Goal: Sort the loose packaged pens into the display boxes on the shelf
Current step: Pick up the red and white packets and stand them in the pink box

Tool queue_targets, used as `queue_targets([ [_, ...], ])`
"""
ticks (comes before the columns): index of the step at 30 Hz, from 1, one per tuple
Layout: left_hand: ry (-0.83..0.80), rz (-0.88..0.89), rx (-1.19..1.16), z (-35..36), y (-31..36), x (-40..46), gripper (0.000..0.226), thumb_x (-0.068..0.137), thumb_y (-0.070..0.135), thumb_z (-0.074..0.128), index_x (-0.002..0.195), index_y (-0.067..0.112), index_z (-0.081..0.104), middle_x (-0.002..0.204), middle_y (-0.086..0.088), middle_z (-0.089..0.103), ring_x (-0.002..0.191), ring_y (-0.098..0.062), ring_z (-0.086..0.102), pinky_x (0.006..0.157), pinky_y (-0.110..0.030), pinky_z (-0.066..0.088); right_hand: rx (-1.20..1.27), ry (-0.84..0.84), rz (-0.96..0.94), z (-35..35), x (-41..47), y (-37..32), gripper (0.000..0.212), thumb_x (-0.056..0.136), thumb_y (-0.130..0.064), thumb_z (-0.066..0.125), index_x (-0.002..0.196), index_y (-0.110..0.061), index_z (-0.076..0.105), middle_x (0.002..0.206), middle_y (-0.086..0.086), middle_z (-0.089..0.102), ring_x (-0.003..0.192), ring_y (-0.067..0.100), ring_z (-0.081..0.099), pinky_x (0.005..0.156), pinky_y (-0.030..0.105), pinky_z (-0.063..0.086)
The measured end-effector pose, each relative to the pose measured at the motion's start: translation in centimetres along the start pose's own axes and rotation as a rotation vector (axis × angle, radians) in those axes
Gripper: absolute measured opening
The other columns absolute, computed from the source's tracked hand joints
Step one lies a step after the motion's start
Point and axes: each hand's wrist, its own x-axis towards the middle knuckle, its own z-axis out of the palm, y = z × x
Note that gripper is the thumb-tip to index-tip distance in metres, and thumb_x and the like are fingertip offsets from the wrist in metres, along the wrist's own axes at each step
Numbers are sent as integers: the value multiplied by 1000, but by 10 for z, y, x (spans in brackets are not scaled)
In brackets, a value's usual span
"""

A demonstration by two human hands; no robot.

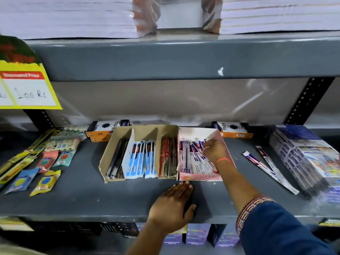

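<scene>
A pink display box (200, 177) on the grey shelf (92, 196) holds white, blue and red packaged pens (191, 159). My right hand (214, 150) is inside this box, fingers pinched on the pens at its back. My left hand (173, 205) lies flat on the shelf just in front of the boxes, holding nothing. Left of the pink box stand three cardboard display boxes: one with dark pens (117, 161), one with blue and white pens (140, 159), one with red pens (168, 159). Two loose packaged pens (266, 168) lie on the shelf to the right.
Eraser and stationery packets (46, 162) lie scattered at the shelf's left. Orange and white boxes (103, 130) sit behind the display boxes. A stack of wrapped packs (303, 159) fills the right end. A yellow price sign (25, 89) hangs at upper left. Paper stacks (73, 15) are above.
</scene>
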Motion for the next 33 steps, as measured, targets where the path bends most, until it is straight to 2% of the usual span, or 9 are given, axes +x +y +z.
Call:
queue_targets([
  [1,1,18,30,0,1,0,50,79,50,55,118,20,59,123,3,61,112,-10,56,95,-23,41,-28,14,6,2,1,-1,30,90,-8,49,117,-2,62,125,19,61,103,24,57,96,32,45],
  [3,2,35,74,1,3,0,48,74,52,59,112,22,64,115,7,66,105,-6,60,88,-20,46,-87,46,9,7,5,-1,24,91,-3,45,105,0,65,121,18,65,112,30,61,98,33,49],
  [10,7,1,65,0,2,0,48,81,44,53,119,15,58,122,-2,62,112,-15,57,93,-31,45,-105,134,-14,11,4,6,27,87,3,42,105,2,61,96,19,71,87,33,68,78,29,52],
  [12,-21,-4,5,1,2,0,51,87,42,46,129,13,48,135,-6,51,123,-19,47,104,-34,32,-66,209,-57,0,1,8,27,84,3,41,104,1,59,84,20,68,76,35,65,72,31,50],
  [15,-26,-10,-29,3,0,0,56,91,45,34,139,17,29,148,-2,30,136,-17,25,109,-25,-1,-64,326,-71,-27,-8,14,26,85,-7,46,100,-6,67,102,28,67,95,44,63,80,39,51],
  [18,-15,-2,4,5,0,1,56,92,45,33,139,16,29,149,-2,28,136,-18,26,109,-25,-1,-101,410,-17,-55,-18,35,25,86,-11,46,100,-4,66,107,31,66,99,46,62,81,42,51],
  [21,-58,-7,32,11,-3,1,56,94,46,26,142,20,17,153,2,16,139,-12,11,105,-17,-12,-235,328,95,-72,-24,70,34,83,-3,45,112,3,60,119,30,61,113,44,56,91,43,47],
  [25,-95,-23,48,13,-6,2,55,94,46,22,143,21,14,154,4,11,140,-9,6,105,-18,-14,-424,216,256,-77,-36,108,40,91,-7,38,128,-2,52,134,21,52,128,37,41,103,43,39],
  [33,-99,-37,20,12,-5,2,54,95,45,23,143,22,12,154,5,9,139,-7,3,106,-17,-10,-382,105,140,-80,-31,115,35,88,-4,42,118,0,60,125,25,60,116,37,57,97,39,46],
])
